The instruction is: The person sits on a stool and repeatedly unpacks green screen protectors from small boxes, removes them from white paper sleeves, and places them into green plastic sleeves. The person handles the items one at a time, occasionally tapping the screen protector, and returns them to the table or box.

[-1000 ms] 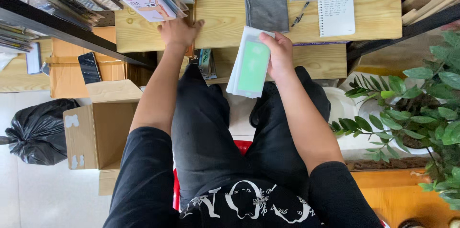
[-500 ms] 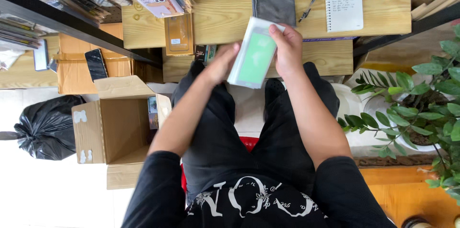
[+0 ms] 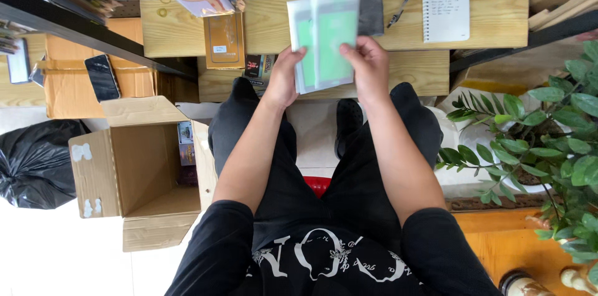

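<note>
Two flat packets (image 3: 324, 37), white with green fronts, sit fanned between both hands above the lap, in front of the wooden bench (image 3: 486, 28). The left hand (image 3: 283, 78) pinches the lower left corner of the rear packet, thumb on the front; the right hand (image 3: 367, 69) grips the lower right edge of the front one, fingers curled behind. To part them cleanly, I judge it best to hold by the edges only and slide one sideways off the other, not bend them, since they look thin and stiff.

Further out, a brown packet (image 3: 224, 41) leans against the bench, a spiral notepad (image 3: 445, 13) and a grey pouch (image 3: 367, 3) lie on top, an open cardboard box (image 3: 140, 165) stands left of the knees, a black bag (image 3: 31, 162) beyond it, and a leafy plant (image 3: 554, 140) to the right.

Fingertips behind the packets are hidden. Whether more than two packets are stacked cannot be told. Shelf goods along the top are cut off.
</note>
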